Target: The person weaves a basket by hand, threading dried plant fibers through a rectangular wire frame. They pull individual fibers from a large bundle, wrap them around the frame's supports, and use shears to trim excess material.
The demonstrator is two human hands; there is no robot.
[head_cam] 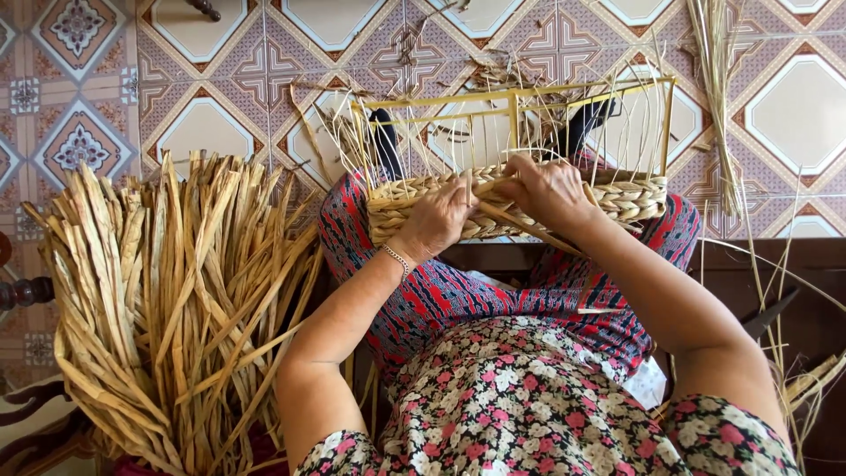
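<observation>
In the head view, a half-woven basket (520, 198) rests on the person's lap, on the red patterned trousers (458, 291), with its thin yellow frame (529, 92) standing toward the far side over the tiled floor (793, 115). The left hand (438, 219) is closed on the braided rim at the near left part. The right hand (548, 189) is clenched around a flat straw strand (529, 231) at the middle of the woven band. The basket looks light and a little springy; the upright stakes seem thin and easy to snap, so the firm braided band is the better place to hold. A big bundle of dried leaves (167, 300) stands at the left, near the knee
</observation>
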